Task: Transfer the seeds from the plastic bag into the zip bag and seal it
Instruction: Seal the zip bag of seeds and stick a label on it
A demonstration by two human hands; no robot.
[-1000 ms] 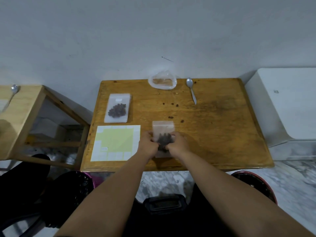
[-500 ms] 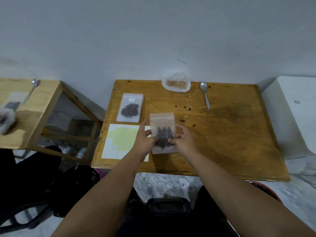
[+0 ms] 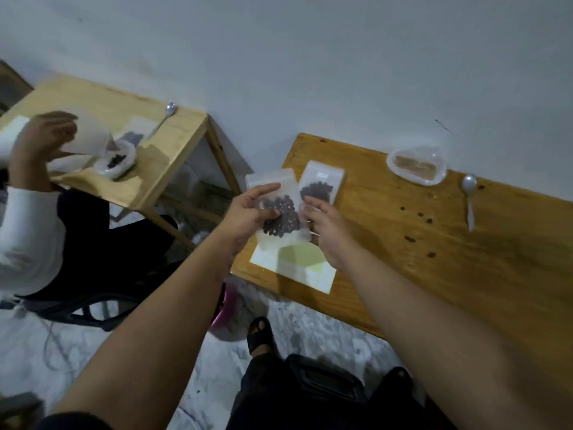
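I hold a small clear zip bag (image 3: 280, 240) with a cluster of dark seeds (image 3: 281, 218) inside, lifted above the table's left end. My left hand (image 3: 248, 211) pinches its left edge, thumb in front. My right hand (image 3: 322, 226) holds the bag's right edge, its fingertips against the plastic. A second zip bag of seeds (image 3: 322, 184) lies flat on the wooden table (image 3: 465, 259) just behind. A crumpled clear plastic bag (image 3: 417, 165) sits at the table's far edge by the wall.
A metal spoon (image 3: 469, 197) lies right of the plastic bag. A sheet of labels (image 3: 294, 265) lies under my hands. Loose seeds (image 3: 418, 225) dot the table. At the left, another person's hand (image 3: 43, 135) works at a second wooden table (image 3: 161, 169).
I lifted the zip bag off the table and higher. My view swung to the left, bringing the neighbouring table and person into sight.
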